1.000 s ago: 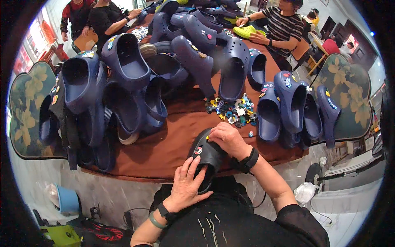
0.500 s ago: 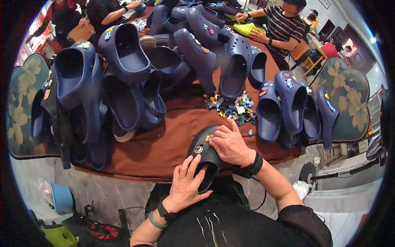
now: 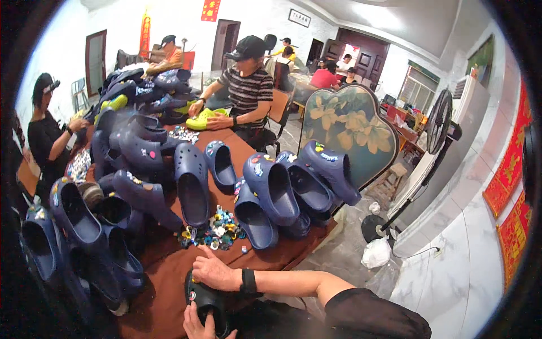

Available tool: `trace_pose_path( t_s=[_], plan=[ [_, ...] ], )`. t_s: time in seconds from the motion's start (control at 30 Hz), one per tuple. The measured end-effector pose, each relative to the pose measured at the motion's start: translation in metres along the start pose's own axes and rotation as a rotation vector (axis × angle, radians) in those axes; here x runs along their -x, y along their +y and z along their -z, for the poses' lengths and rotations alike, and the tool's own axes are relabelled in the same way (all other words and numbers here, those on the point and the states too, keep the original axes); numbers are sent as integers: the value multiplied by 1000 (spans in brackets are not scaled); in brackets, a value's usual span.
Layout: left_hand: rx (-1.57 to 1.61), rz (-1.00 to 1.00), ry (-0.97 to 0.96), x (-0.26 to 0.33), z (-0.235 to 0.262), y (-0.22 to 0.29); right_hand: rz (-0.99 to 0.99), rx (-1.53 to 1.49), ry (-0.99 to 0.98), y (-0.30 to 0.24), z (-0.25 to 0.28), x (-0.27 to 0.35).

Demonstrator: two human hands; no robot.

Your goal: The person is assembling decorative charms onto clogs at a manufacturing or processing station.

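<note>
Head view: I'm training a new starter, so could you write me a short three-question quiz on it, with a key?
1. Which of the wearer's hands is at the foot opening of the black clog? A) right; B) left; C) neither.
2. True or false: the person in the striped top holds a lime-green clog.
3. Fill in: the loose charms lie on a ____ cloth.

Key: 1: B, the left hand; 2: true; 3: brown.

The near clog (image 3: 205,296) is black, the tablecloth (image 3: 160,294) brown, the co-worker's shirt (image 3: 255,89) striped.
</note>
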State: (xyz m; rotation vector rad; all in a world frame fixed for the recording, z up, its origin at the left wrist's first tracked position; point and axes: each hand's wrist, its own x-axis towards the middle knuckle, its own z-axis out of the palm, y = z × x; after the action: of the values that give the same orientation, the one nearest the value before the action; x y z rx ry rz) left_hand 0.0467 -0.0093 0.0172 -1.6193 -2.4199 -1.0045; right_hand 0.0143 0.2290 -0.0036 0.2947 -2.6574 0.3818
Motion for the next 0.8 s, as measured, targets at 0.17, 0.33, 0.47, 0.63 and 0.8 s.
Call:
trace_pose_path(
  t_s=[0.17,0.33,0.47,0.63,0.8],
  plan=[
    [-19,8,1,-2,-5,-2,46,21,-45,-11,26,2],
    [-16,30,-15,-5,-4,-1,16,-71,-117,-1,20,8],
    [-9,34,-11,-6,-2,0,-33,-122,-137,3,22,21],
    [1,43,-34,-3,2,2,35,-63,-175,-1,24,19],
    [8,79,-26,4,5,1,-14,-140,-221,-2,12,15]
  ],
)
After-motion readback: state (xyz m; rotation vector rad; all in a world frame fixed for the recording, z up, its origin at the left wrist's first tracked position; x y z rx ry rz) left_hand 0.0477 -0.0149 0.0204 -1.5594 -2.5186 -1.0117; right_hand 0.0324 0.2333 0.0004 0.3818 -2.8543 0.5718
